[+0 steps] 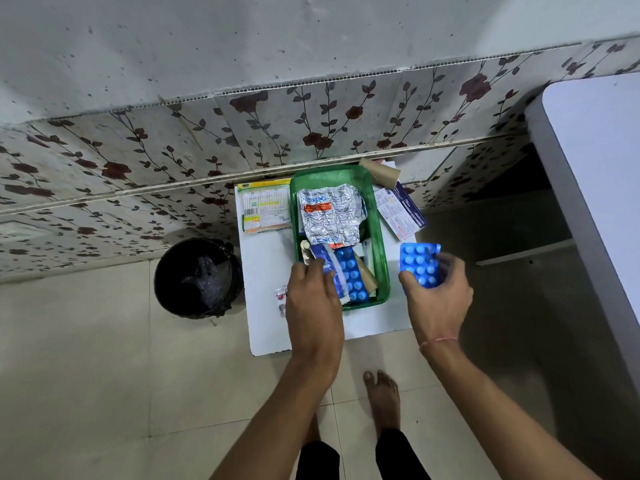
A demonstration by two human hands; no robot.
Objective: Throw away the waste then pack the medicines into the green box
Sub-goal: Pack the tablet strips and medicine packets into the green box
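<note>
The green box [380, 230] stands on a small white table [266, 265] against the tiled wall. Inside it lie crumpled silver blister strips [329, 213] and a blue blister strip [351, 275]. My left hand [313, 303] reaches over the box's near left corner, fingers closed on a blue and white strip [325, 258]. My right hand [438, 299] holds a blue blister pack [419, 263] upright just right of the box. A small red and white strip [281, 296] lies on the table left of my left hand.
A black bin [197, 277] with a clear liner stands on the floor left of the table. A yellow-green packet [265, 209] lies left of the box, a cardboard tube [379, 173] and a white-blue leaflet box [400, 211] to its right. A white table [602, 174] fills the right edge.
</note>
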